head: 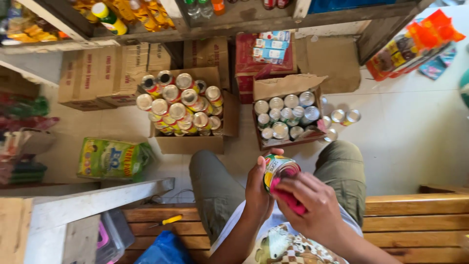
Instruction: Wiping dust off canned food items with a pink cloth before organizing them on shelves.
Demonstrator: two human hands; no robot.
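Can (pixel 277 170) sat clamped in the left hand (pixel 257 188) fingers, while the right hand (pixel 312 205) fingers pressed a pink cloth (pixel 288 198) against it.

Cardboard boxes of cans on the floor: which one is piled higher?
The left box, by the green bag: its red-labelled cans are heaped above the rim. The right box holds silver-topped cans in one layer.

I had only one view, from the camera on my head, tilted steeply down past my chest and knees to the floor (pixel 405 142). It sat close to my hands and farther from the boxes ahead. It faced the shelf edge (pixel 234 24) along the frame's top; the far corners were probably distorted.
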